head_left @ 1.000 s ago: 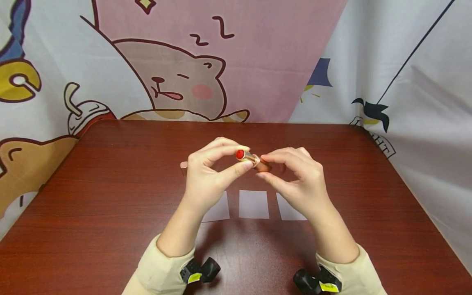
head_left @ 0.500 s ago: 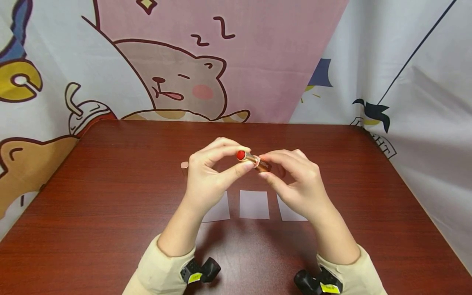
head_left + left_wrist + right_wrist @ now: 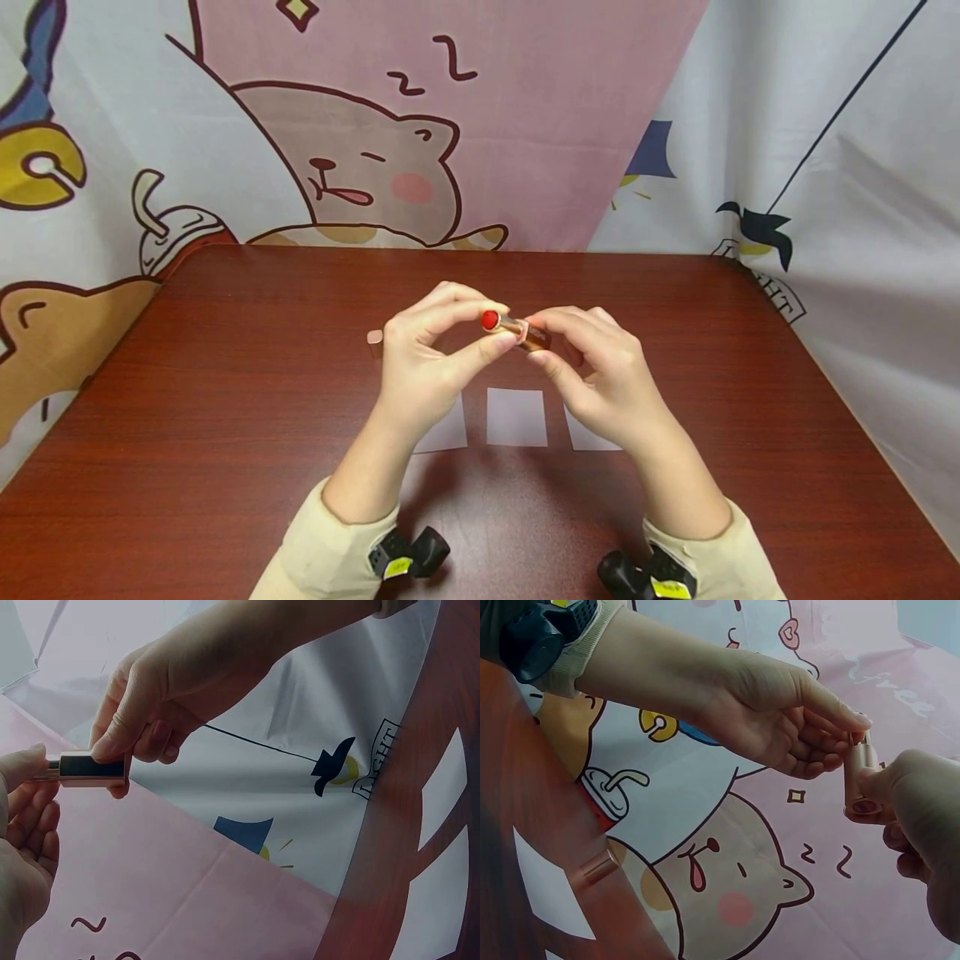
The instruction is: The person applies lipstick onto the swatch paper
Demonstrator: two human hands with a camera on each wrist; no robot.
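Both hands hold a lipstick (image 3: pixel 536 336) above the table, its red tip (image 3: pixel 490 320) pointing left toward the camera. The left hand (image 3: pixel 423 358) pinches the gold upper tube between thumb and index finger, close behind the red tip. At the other end, the right hand (image 3: pixel 603 367) has thumb and fingers on the dark, copper-edged base, which also shows in the left wrist view as a dark case (image 3: pixel 81 769). Partly behind the left hand, the copper cap (image 3: pixel 375 340) stands on the table; the right wrist view shows this cap (image 3: pixel 598 868) too.
Three white paper squares lie in a row below the hands: a middle sheet (image 3: pixel 517 417), a left sheet (image 3: pixel 446 429) and a right sheet (image 3: pixel 588 429), the outer two partly covered by the hands. Behind the brown table (image 3: pixel 225 375) hangs a cartoon-print curtain (image 3: pixel 555 125).
The lipstick's base has turned, its dark lettered face now showing. The right hand's fingers have shifted slightly left around it. The left hand has stayed nearly still.
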